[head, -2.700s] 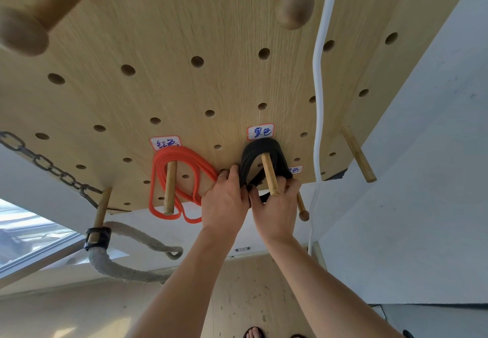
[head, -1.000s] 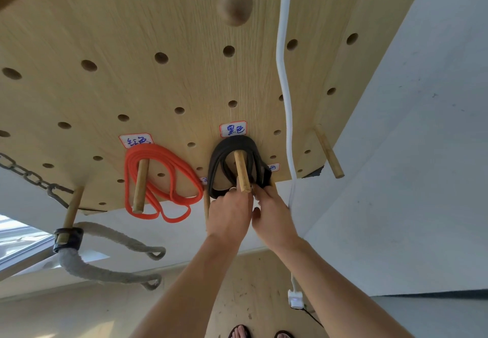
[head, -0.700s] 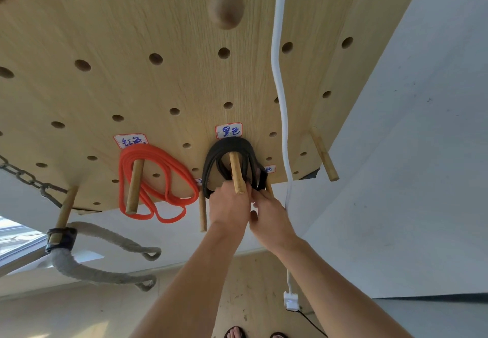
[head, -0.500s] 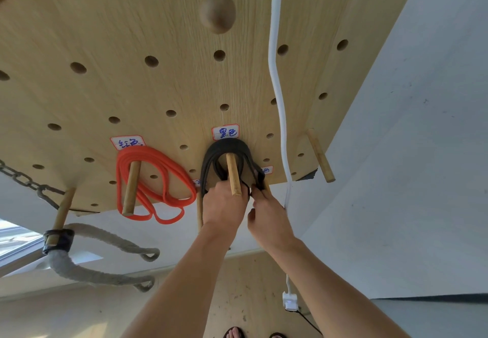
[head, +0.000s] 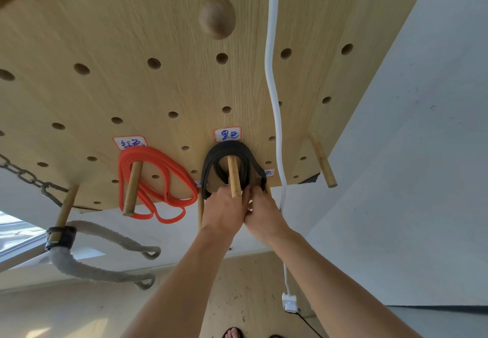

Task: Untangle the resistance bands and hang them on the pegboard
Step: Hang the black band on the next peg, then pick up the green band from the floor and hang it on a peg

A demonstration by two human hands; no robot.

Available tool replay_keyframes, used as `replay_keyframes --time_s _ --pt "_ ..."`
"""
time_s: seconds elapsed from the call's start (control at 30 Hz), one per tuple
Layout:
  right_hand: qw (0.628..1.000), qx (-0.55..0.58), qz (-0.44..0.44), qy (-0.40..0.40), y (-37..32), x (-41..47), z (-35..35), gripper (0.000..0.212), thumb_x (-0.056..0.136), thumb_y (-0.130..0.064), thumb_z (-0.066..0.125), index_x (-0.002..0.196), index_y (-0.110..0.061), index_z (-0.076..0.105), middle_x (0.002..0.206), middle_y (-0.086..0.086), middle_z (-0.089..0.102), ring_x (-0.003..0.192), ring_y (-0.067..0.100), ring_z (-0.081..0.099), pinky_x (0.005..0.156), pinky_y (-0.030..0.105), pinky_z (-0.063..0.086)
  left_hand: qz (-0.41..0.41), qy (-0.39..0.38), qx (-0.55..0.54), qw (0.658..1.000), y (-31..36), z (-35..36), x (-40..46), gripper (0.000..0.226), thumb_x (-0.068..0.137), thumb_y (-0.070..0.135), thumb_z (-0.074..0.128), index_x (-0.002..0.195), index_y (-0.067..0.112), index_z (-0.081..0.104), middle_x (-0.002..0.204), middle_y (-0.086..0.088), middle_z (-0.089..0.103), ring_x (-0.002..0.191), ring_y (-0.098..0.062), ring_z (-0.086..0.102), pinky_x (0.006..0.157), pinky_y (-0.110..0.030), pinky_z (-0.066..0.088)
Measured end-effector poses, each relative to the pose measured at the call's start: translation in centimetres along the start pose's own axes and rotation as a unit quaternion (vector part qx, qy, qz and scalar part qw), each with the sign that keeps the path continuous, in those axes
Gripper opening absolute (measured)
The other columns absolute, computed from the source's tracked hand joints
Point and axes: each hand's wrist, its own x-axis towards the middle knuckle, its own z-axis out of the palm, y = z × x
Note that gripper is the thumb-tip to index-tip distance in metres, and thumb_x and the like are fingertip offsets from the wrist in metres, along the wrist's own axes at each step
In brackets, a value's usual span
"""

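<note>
The wooden pegboard (head: pixel 158 29) fills the upper view. A black resistance band (head: pixel 224 150) is looped over a wooden peg (head: pixel 234 176) under a handwritten label. My left hand (head: pixel 224 212) and my right hand (head: pixel 264 212) are side by side just below that peg, fingers curled into the band's lower strands. The band's bottom is hidden behind my hands. A red resistance band (head: pixel 158 179) hangs in several loops on another peg (head: pixel 132 187) to the left, under its own label.
A white cable (head: pixel 272 87) runs down the board right of the black band to a plug (head: pixel 289 302). A chain (head: pixel 29 176), a thick grey rope (head: pixel 87 269) on a peg, a bare peg (head: pixel 322 159) at right and a round knob (head: pixel 217 15) above.
Both hands have stayed on the black band's lower strands under its peg, moving closer together. The camera view has shifted a little; the red band hangs as before.
</note>
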Motion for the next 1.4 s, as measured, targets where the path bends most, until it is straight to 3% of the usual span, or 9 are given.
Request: replay_keyframes --time_s 0.2,0.37,0.5,0.6,0.83,0.93,1.1,1.2,1.4 --pt "0.992 0.059 0.062 0.096 0.2 -0.9 -1.1 0.019 0.093 -0.002 0.059 0.098 -0.018 0.050 0.093 -0.006 0.057 0.080 0.011 0.056 0.070 0.023 0.042 0.024 0.027 0.058 0.998 0.6 -0.7 -0.7 0.037 0.108 0.041 0.038 0.132 0.015 0.047 0.072 0.011 0.043 0.045 -0.004 0.032 0.042 -0.015 0.019" --pt "0.974 0.117 0.051 0.185 -0.2 -1.5 -1.7 0.042 0.095 0.002 0.059 0.131 -0.018 0.048 0.097 -0.023 0.040 0.099 0.009 0.050 0.086 0.024 0.045 0.007 0.038 0.034 0.999 0.8 -0.5 -0.5 0.027 0.108 0.037 0.040 0.120 0.016 0.054 0.073 0.009 0.048 0.045 -0.004 0.036 0.044 -0.013 0.021" --pt "0.980 0.125 0.024 0.151 -0.3 -1.0 -1.3 0.043 0.097 -0.001 0.057 0.136 -0.017 0.057 0.116 -0.013 0.062 0.116 0.013 0.062 0.105 0.035 0.052 0.004 0.047 -0.007 0.999 0.6 -0.3 0.1 0.027 0.107 0.036 0.046 0.110 0.013 0.059 0.076 0.005 0.055 0.055 -0.013 0.051 0.046 -0.016 0.029" --pt "0.982 0.132 0.024 0.133 -0.3 -0.8 -1.1 0.046 0.095 0.000 0.056 0.139 -0.016 0.057 0.124 0.000 0.066 0.119 0.013 0.062 0.106 0.034 0.052 0.000 0.047 -0.018 0.999 1.1 -0.3 0.2 0.027 0.107 0.036 0.045 0.109 0.012 0.060 0.078 0.005 0.054 0.059 -0.013 0.050 0.046 -0.014 0.025" --pt "0.980 0.137 0.026 0.141 0.0 -1.2 -2.1 0.041 0.098 -0.004 0.054 0.134 -0.021 0.059 0.119 -0.003 0.068 0.106 0.012 0.061 0.100 0.031 0.053 0.017 0.077 -0.021 0.997 1.9 -0.7 -1.2 0.025 0.103 0.028 0.056 0.113 0.005 0.059 0.076 0.001 0.061 0.056 -0.018 0.056 0.044 -0.014 0.029" --pt "0.980 0.144 0.021 0.139 -0.4 -2.0 -2.4 0.053 0.093 0.002 0.052 0.140 -0.023 0.052 0.126 -0.002 0.064 0.111 0.018 0.060 0.097 0.034 0.053 0.045 0.111 -0.039 0.992 2.1 -0.8 -1.7 0.037 0.097 0.019 0.066 0.125 0.008 0.044 0.069 -0.005 0.067 0.047 -0.022 0.056 0.040 -0.024 0.044" --pt "0.988 0.106 0.030 0.110 -0.6 -3.8 -2.4 0.046 0.092 0.003 0.059 0.135 -0.011 0.049 0.129 0.003 0.054 0.114 0.019 0.055 0.080 0.025 0.047 -0.004 0.077 0.042 0.996 1.6 -1.2 -3.2 0.028 0.105 0.035 0.048 0.116 0.010 0.053 0.072 -0.004 0.064 0.060 -0.028 0.064 0.056 -0.039 0.057" --pt "0.996 0.059 0.010 0.071 -0.4 -4.7 -1.7 0.032 0.093 -0.002 0.062 0.119 -0.014 0.049 0.115 0.002 0.056 0.099 0.016 0.055 0.065 0.014 0.037 -0.003 0.058 0.053 0.997 0.7 -1.5 -5.2 0.019 0.106 0.031 0.044 0.113 0.014 0.048 0.074 -0.001 0.064 0.060 -0.025 0.064 0.060 -0.040 0.058" --pt "0.986 -0.028 -0.065 -0.148 -0.7 -7.2 2.2 0.014 0.100 -0.017 0.061 0.113 -0.016 0.055 0.114 0.001 0.065 0.100 0.018 0.062 0.084 0.027 0.050 -0.040 -0.031 0.106 0.993 -3.8 -1.2 -11.7 0.023 0.106 0.027 0.046 0.125 0.020 0.036 0.091 -0.002 0.071 0.075 -0.027 0.068 0.075 -0.043 0.060"
